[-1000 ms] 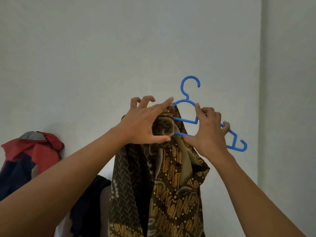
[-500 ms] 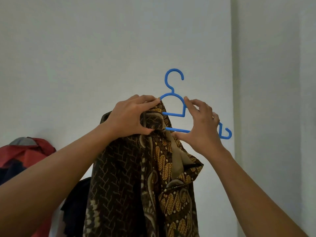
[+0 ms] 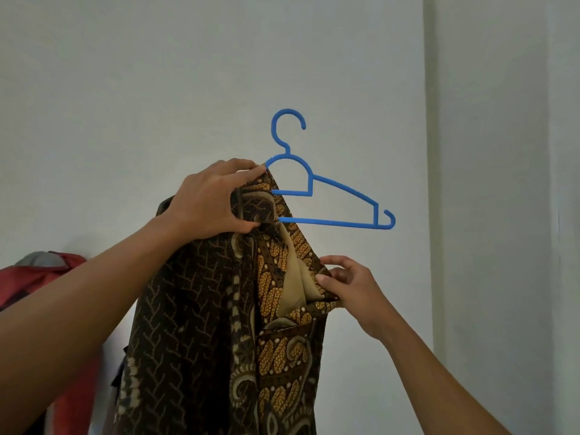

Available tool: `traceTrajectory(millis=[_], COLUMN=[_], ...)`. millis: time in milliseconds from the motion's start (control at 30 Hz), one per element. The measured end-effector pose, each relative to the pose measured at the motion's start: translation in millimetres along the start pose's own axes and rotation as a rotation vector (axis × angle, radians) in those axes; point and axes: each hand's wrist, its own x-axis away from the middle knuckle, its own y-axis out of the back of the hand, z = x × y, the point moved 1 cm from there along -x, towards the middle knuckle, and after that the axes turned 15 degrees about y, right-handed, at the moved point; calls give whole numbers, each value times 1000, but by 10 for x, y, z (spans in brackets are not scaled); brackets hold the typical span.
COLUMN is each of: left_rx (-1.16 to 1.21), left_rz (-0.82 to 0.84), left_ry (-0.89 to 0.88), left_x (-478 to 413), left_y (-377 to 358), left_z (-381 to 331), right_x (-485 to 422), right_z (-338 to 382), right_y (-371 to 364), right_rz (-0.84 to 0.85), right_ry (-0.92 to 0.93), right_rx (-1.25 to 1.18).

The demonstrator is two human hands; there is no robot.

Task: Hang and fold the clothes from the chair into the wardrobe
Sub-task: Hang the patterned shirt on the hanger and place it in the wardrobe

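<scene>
A brown and gold batik shirt (image 3: 201, 324) hangs in front of me, held up against a pale wall. One side of a blue plastic hanger (image 3: 339, 196) is inside the shirt's left shoulder; its hook and right arm stick out bare. My left hand (image 3: 213, 202) grips the shirt's collar together with the hanger's covered end. Lower down, my right hand (image 3: 348, 284) pinches the open front edge of the shirt, where the beige lining shows. The hanger's left half is hidden by cloth.
A red and grey garment (image 3: 34, 277) lies at the far left, partly behind my left arm. Dark clothing (image 3: 117, 368) shows just left of the shirt's lower part. A wall corner (image 3: 430, 183) runs vertically at the right.
My right hand has let go of the hanger's bar and dropped to the shirt's front edge. The hanger's right arm is now fully uncovered. My left hand keeps its hold.
</scene>
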Motion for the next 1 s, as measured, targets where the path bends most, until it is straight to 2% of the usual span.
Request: traceTrajectory(millis=[67,267,400,467,600,733,867,1000], left_rx=[-10,45,121,138,144,159,149,7], left_rz=[11,96,117,117,135,157,201,213], left_ry=[10,17,26,31,13,39,67,73], left_x=[31,165,265,299,359,420,435,437], left_y=[29,138,167,192,215,181,157,143], left_z=[89,408,506,526,535,535,457,354], right_x=[-35,-166,-227,-240,-289,-296,-294,-317], right_z=[22,264,457,519,587,649,669,643], right_y=[7,215,355,392,422,467,505,491], right_rz=[-33,-173,-127,-84,-114,-162,-130,-186], right_ry=[-37,-91,-114,-159,-225,-209,-183,-129], right_rx=[-115,-705,-831,-843,-713,-650,-630,-360])
